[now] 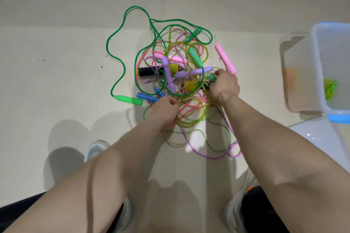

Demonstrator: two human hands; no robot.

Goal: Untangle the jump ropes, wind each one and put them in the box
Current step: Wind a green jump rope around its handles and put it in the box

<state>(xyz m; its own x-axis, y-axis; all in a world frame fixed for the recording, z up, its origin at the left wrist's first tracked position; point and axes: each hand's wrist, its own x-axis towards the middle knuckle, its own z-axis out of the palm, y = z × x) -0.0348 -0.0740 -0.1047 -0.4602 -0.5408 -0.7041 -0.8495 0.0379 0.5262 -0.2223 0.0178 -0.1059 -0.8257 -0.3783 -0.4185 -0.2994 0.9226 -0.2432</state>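
A tangled heap of jump ropes (176, 73) lies on the floor, with green, pink, purple, blue and yellow-black handles among thin coloured cords. My left hand (164, 111) is curled into the near side of the heap and grips several cords. Farther right, my right hand (225, 86) holds a green handle (211, 77) at the heap's right edge, just below a pink handle (225, 58). A translucent box (320, 73) with blue corners stands at the right, and something green lies inside it.
A loose green rope (115, 51) loops out to the left and ends in a green handle (128, 99). A purple braided cord (206, 154) trails toward my feet. My shoes and knees are at the bottom. A grey wall base runs along the top.
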